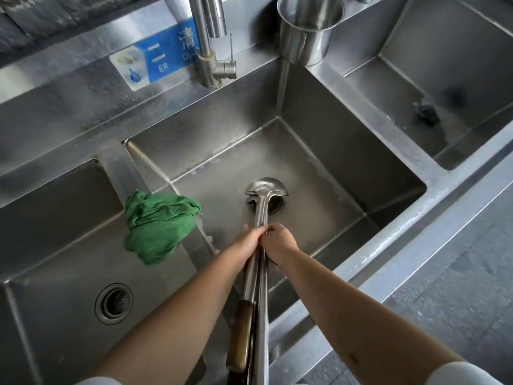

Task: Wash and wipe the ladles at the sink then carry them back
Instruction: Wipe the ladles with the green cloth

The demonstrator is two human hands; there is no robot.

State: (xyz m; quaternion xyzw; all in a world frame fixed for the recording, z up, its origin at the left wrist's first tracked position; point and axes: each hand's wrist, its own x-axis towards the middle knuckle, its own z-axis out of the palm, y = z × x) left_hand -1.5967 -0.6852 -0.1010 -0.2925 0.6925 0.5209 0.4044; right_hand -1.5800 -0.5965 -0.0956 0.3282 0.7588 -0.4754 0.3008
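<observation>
I take the middle basin (319,129) of the steel sink as my landmark. The ladles (261,212) stand bundled in it, bowls down over its drain (273,205), their long handles rising toward me across the basin's near rim. I cannot tell how many are in the bundle; at least 1 wooden grip (241,334) shows at the near end, beside the steel shafts.

My left hand (248,240) holds the shafts from the left, above the basin floor, with fingers curled round the metal. My right hand (279,240) meets it from the right, fingers bent and pressed together against the same shafts; whether its thumb wraps under, I cannot tell. The 2 hands touch each other at the bundle.

A crumpled green cloth (155,226) hangs over the divider on the basin's left side, partly in the left basin (55,245). The tap (211,43) stands behind the basin's far rim, with a blue label (158,59) on the backsplash to its left. A steel cup (308,29) sits at the basin's far right corner. The right basin (458,79) lies beyond the right divider.
</observation>
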